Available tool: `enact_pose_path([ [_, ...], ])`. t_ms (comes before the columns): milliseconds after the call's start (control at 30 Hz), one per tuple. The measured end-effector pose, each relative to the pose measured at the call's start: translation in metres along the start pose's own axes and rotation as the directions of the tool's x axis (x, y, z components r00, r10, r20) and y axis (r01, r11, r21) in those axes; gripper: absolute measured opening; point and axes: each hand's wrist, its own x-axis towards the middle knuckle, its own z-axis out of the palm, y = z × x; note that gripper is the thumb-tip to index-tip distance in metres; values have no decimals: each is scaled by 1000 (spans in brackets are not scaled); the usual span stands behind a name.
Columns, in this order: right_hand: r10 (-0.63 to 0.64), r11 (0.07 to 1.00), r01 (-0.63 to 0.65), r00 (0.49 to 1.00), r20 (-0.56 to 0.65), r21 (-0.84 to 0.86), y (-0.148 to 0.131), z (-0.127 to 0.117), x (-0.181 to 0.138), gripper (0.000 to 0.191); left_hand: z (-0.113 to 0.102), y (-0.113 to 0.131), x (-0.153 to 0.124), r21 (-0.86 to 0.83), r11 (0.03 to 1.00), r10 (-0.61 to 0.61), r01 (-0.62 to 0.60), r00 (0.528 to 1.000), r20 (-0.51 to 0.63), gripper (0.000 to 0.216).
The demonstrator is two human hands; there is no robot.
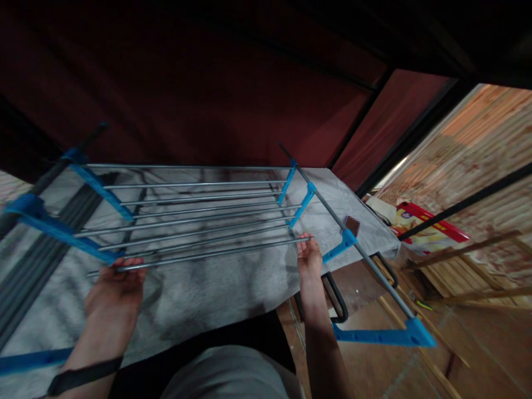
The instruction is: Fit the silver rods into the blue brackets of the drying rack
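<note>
Here we grip the nearest rod [208, 254] of the drying rack [187, 191] at both ends, left hand [114, 288] at eight o'clock, right hand [308, 256] at five o'clock.

A thin, silver steel rod [199, 255] lies nearest of the parallel bars on the blue-bracketed drying rack [303, 206]. It crosses the middle of the frame, rising slightly rightward, its ends gripped by the left hand [114, 288] and right hand [310, 256].

A home, by the clothes drying rack [187, 220] and tiled floor [374, 377].
</note>
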Motion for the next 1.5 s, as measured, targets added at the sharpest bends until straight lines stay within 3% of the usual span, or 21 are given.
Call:
enact_pose_path([
  [100,-12,995,15,1000,22,-98,13,-15,13,19,3,0,-8,-126,991,30,-44,993,-113,27],
  [200,-15,987,21,999,40,-158,27,-28,28,17,4,-3,-13,-181,973,124,-143,986,-114,19],
  [333,-55,963,86,991,125,-255,38,-36,42,15,1,-10,-15,-230,957,170,-178,984,-56,15],
  [500,91,952,-90,996,-8,-294,45,-38,51,10,-3,-16,-17,-270,942,203,-197,979,-4,7],
  [633,96,946,-56,989,112,-318,54,-36,61,5,-8,-17,-15,-285,936,214,-207,977,-7,8],
  [733,123,956,-80,983,138,-282,57,-27,60,3,-13,-21,-12,-282,941,186,-186,982,-25,10],
  [900,306,949,-295,948,88,-113,46,-2,43,12,-22,-28,-5,-273,952,119,-140,989,-93,12],
  [1133,216,975,-222,960,180,13,8,47,8,18,-27,-14,1,-227,973,17,-45,992,-124,21],
  [1300,255,957,-275,949,184,94,-3,75,-10,21,-22,-22,23,-72,996,-48,46,998,-26,18],
  [1500,306,934,-331,935,179,134,8,73,-28,20,-7,-44,22,29,999,-28,25,993,118,11],
])
